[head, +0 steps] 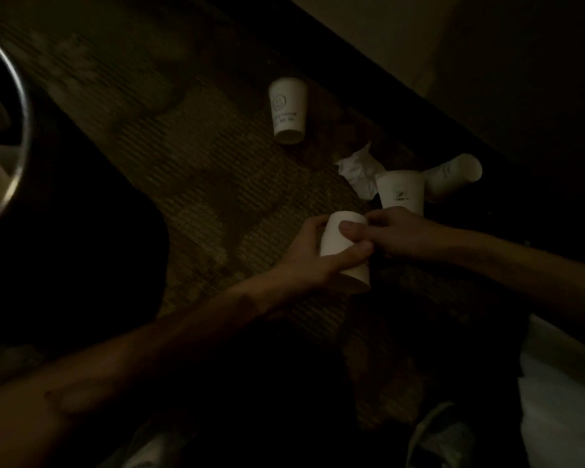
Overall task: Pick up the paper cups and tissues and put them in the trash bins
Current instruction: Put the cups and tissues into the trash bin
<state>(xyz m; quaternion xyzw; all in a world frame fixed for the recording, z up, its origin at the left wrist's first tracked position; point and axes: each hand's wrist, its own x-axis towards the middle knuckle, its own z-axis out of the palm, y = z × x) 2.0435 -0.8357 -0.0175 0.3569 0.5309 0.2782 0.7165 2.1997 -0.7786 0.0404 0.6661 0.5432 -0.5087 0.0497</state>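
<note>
Dim light, carpeted floor (pixel 200 163), view looking down.

- Held cup (pixel 343 244): white paper, lifted just above the carpet and tilted, wider mouth end toward the viewer. The left hand (pixel 304 251) wraps it, fingers curled round the far side and thumb across the near wall. That grip is closed on the cup.
- Right hand (pixel 395 234): its thumb lies on the same cup's upper wall and the fingers reach behind the narrow end. This grip looks pinched on the cup too (the far fingers are mostly hidden).
- On the floor beyond: a second cup (pixel 401 190) just past the right hand, a tipped cup (pixel 453 177) on its side beside it, and a far cup (pixel 288 111) well apart up the carpet. I cannot tell whether the far cup stands or lies.
- A crumpled tissue (pixel 355 170) touches the second cup's left side.
- The trash bin (pixel 17 96) shows only its metal rim, at the left edge.

Handling, as a judgement:
- The cups look empty, so they are very light. Their walls are thin and crush under a hard squeeze.
- The walls are matte, not slippery. Take them mid-wall with a loose wrap, or by the stiffer rolled rim.
- Nesting the cups would free a hand.
- The tissue is soft and weightless, so a fingertip pinch on any fold will do.
</note>
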